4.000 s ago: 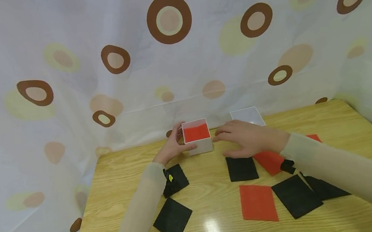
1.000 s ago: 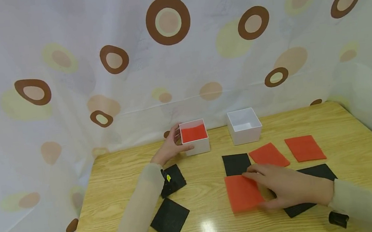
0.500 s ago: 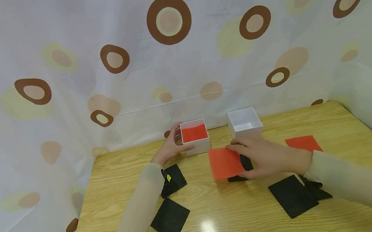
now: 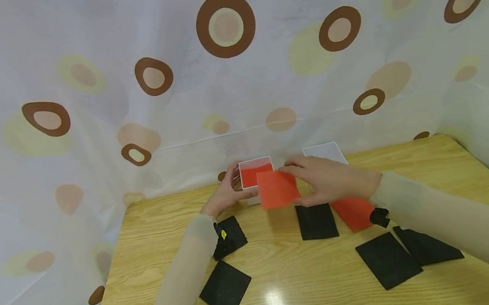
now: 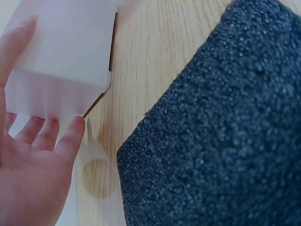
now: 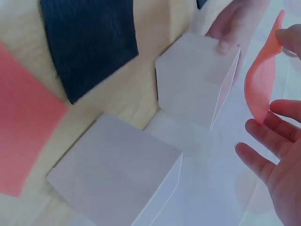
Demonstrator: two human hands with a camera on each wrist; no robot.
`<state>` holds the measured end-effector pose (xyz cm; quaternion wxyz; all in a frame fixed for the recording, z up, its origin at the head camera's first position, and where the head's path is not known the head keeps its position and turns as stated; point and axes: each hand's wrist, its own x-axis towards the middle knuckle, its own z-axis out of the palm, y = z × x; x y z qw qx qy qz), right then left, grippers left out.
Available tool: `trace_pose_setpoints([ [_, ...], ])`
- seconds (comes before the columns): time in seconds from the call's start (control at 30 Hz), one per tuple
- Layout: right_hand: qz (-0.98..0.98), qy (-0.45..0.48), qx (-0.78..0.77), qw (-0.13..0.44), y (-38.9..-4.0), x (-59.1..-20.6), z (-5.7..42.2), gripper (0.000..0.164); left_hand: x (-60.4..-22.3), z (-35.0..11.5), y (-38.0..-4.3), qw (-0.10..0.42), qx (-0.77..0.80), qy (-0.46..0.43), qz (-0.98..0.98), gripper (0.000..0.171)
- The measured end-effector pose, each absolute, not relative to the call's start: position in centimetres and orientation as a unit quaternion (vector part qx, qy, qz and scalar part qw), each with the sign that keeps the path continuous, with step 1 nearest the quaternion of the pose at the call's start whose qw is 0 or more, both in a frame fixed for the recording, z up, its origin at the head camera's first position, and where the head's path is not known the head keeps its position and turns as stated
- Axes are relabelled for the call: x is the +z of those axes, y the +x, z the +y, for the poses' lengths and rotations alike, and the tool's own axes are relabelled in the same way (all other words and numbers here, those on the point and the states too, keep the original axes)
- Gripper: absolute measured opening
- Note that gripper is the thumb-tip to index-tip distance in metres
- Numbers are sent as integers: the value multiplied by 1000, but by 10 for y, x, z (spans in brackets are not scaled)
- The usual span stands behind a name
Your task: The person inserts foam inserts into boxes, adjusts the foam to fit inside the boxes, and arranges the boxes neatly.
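My left hand [image 4: 224,195] grips the left side of an open white box [image 4: 253,200], thumb on its front and fingers behind. Red square sheets [image 4: 253,175] lie inside it. My right hand [image 4: 331,180] pinches a thin red square sheet [image 4: 277,189] between thumb and fingers. It hangs in the air before the box, covering its front right corner in the head view. The right wrist view shows that red sheet [image 6: 263,75] bowed between thumb and fingertips. A second white box [image 4: 323,150] stands to the right, partly hidden behind the right hand.
Black squares lie on the wooden table [image 4: 280,269]: one black square [image 4: 317,222] mid-table, a black square [image 4: 226,290] near the left forearm, another black square [image 4: 389,260] at right. A red square [image 4: 353,213] lies partly under the right wrist. A patterned curtain [image 4: 198,142] stands behind.
The right hand took a red square from the table at front right, lifted it, and moved it up and left to the left box. The left hand stays on that box.
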<state>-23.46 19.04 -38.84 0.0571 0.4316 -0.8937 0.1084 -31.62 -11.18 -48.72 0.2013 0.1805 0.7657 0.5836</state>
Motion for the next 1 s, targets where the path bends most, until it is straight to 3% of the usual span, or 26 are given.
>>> trace_pose_setpoints([
  [0.33,-898,416,147,3,-270,-386,173,72,-487,-112,-317,197,574,187,772,102],
  [1.0,-897,402,181,-18,-321,-408,153,57,-490,-112,-318,196,588,183,763,104],
])
